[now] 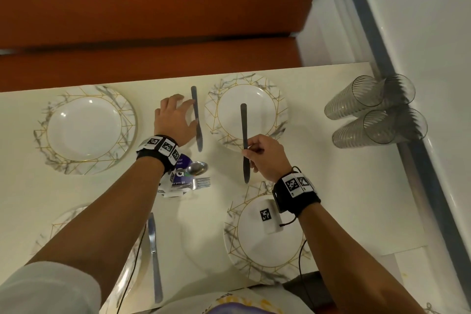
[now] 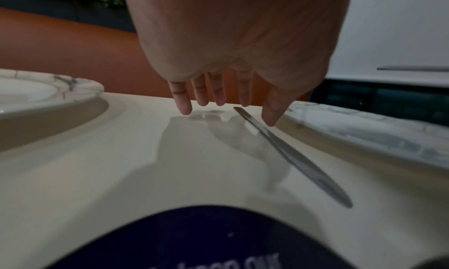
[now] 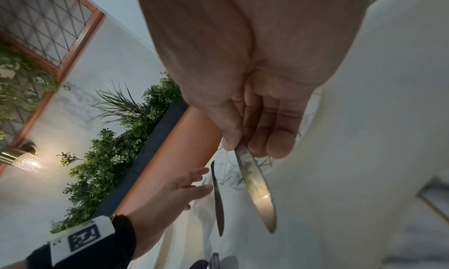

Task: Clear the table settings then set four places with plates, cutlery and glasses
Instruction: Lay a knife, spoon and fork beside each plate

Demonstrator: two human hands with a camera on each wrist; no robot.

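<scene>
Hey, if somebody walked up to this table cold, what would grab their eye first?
Probably the right hand holding a knife in the air over the far right plate. Next, the left hand, fingers spread beside a second knife lying flat between the two far plates. Then the clear glasses clustered at the table's right edge.

The near-left plate [image 1: 63,219] lies mostly hidden under the left forearm, and the bottom edge of the head view cuts it off. A purple printed card [image 1: 184,160] on the counter [image 1: 331,186] is partly covered by the left wrist strap; its lettering is unreadable. In the left wrist view that card [image 2: 194,238] is blurred and cropped at the bottom
</scene>
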